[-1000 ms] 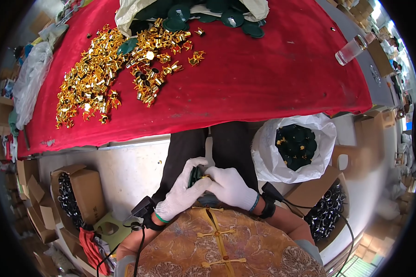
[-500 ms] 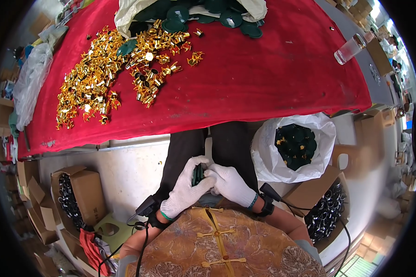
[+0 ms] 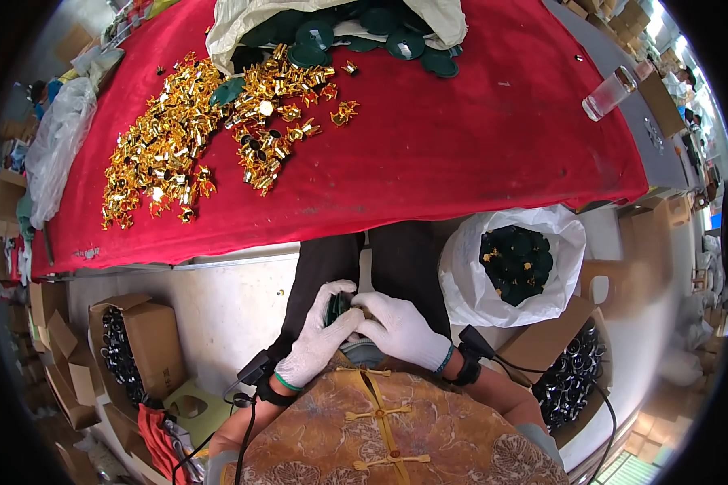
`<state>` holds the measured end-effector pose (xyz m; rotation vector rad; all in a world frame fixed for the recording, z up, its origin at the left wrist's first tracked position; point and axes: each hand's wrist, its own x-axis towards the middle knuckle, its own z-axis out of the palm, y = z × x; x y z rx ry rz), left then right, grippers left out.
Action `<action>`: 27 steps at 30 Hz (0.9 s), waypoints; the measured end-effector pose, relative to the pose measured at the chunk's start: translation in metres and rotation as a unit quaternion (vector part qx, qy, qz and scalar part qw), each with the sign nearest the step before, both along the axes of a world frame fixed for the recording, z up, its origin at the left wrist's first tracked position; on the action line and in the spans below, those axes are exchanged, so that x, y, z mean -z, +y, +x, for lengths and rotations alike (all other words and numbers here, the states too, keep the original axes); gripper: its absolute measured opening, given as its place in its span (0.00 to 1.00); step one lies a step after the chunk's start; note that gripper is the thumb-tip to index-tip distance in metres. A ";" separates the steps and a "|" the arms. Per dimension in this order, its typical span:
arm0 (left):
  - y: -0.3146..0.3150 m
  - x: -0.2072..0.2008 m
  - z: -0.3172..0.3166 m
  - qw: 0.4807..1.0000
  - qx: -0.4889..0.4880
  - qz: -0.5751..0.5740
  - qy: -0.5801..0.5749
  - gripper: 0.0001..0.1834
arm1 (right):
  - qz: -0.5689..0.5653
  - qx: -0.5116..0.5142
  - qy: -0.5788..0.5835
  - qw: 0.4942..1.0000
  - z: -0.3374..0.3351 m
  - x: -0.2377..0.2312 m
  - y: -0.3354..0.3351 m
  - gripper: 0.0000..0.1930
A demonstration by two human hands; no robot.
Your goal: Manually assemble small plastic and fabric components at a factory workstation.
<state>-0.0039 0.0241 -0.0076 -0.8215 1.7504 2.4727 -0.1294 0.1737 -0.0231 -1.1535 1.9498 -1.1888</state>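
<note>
Left gloved hand [image 3: 315, 341] grips dark green discs [image 3: 332, 309] near centre over the lap [image 3: 400, 263], right gloved hand [image 3: 404, 326] curled alongside, its grasp hidden; uneven finger pressure could spill discs.

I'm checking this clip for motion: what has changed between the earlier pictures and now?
The left hand and right hand have shifted slightly left at the fingertips. The gold-coloured piece seen at the right fingers a second ago can't be made out clearly now. No release is visible. The left hand still holds green discs; the gold-coloured pile, white bag and clear glass stayed put.
</note>
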 end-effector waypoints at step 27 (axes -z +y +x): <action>0.002 0.003 -0.004 0.983 -0.053 0.172 -0.035 0.17 | 0.043 -0.024 -0.068 0.996 -0.002 0.014 -0.001 0.15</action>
